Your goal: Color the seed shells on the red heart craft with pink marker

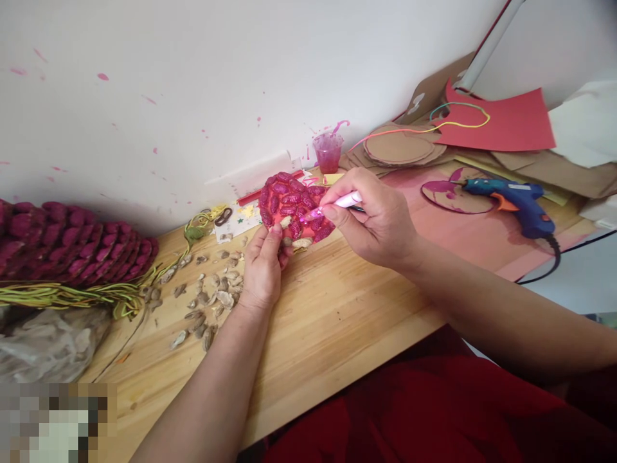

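Observation:
My left hand grips the lower left edge of a red disc covered with peanut shells, holding it tilted above the table. Most of the shells on it are painted magenta; a few by my left thumb are pale and bare, such as one peanut shell. In my right hand is a paintbrush with a white handle, pinched between thumb and fingers. Its pink, wet-looking tip touches the shells near the disc's middle. A clear plastic cup of magenta paint stands behind, against the wall.
Loose peanut shells lie left of my hand. A blue glue gun rests at right beside a paint-smeared cardboard disc. Further back are cardboard ovals and red paper. Stacked magenta pieces and a plastic bag sit far left.

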